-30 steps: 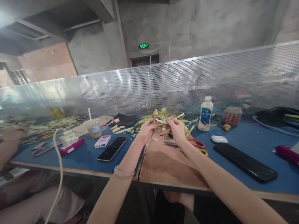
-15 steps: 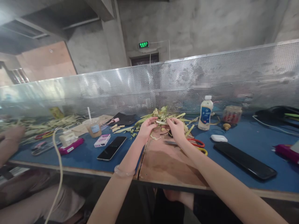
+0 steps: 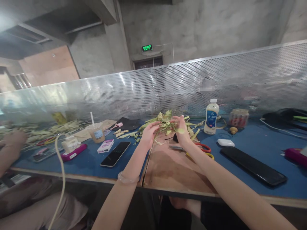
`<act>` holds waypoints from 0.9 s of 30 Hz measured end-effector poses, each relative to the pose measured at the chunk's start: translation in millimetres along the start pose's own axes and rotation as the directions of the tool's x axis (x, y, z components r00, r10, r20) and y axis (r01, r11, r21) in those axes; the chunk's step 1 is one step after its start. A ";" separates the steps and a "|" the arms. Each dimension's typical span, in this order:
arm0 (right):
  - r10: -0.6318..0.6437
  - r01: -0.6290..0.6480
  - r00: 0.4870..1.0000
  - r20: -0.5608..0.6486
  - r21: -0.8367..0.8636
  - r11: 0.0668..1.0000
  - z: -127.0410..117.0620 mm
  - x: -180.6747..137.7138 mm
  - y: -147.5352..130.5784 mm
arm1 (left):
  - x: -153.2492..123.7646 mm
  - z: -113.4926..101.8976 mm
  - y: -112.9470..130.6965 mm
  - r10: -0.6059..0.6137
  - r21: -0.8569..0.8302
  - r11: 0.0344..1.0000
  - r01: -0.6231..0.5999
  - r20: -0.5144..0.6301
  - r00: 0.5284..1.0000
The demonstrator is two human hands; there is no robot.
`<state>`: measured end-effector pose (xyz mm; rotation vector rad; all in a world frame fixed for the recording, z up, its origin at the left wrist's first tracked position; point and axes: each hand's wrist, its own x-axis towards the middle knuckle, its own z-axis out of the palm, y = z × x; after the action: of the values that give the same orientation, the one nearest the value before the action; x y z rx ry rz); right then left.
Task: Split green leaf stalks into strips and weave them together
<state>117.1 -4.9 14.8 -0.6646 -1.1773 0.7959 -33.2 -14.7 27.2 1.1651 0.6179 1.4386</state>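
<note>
My left hand (image 3: 149, 133) is closed at the near edge of the leaf pile, thumb and fingers pinched on a thin pale green leaf strip (image 3: 180, 130). That strip appears to run across to my right hand, where its end lies in front of the palm. My right hand (image 3: 181, 129) is raised beside it with fingers apart, apparently not gripping the strip. Behind both hands is a heap of green-yellow husk-like leaves (image 3: 165, 117). Scissors (image 3: 203, 147) with red and yellow handles lie partly under my right forearm. A small black object (image 3: 175, 138) sits by my right wrist.
On the left are a phone (image 3: 115, 154), a small white-purple box (image 3: 106, 146) and a drink cup (image 3: 97, 132). A bottle (image 3: 211, 118), a jar (image 3: 238, 118), a white case (image 3: 225, 142) and a long black case (image 3: 253, 166) stand right. Another person's hand (image 3: 14, 140) is far left.
My right hand has opened and its fingers have lifted from the strip. The strip's end now shows in front of my right palm. My left hand has hardly moved.
</note>
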 end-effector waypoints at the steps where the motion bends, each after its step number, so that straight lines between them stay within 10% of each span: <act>1: 0.021 -0.020 1.000 -0.014 0.031 0.999 -0.8 0.8 -0.7 | 0.7 -0.4 0.6 0.000 -0.033 0.999 -0.001 -0.021 1.000; 14: -0.053 0.057 0.997 0.060 -0.069 0.996 0.6 -9.4 -1.5 | 2.7 -4.3 5.6 -0.113 -0.348 0.931 0.111 0.014 0.994; 27: -0.131 0.137 0.989 0.069 -0.100 0.985 -3.2 -6.2 -2.8 | 1.1 -3.5 8.0 -0.155 -0.285 0.944 0.165 0.059 0.986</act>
<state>119.6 -11.7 12.9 -0.6428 -1.3134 0.6486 -39.7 -14.7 33.2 0.8877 0.4481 1.3156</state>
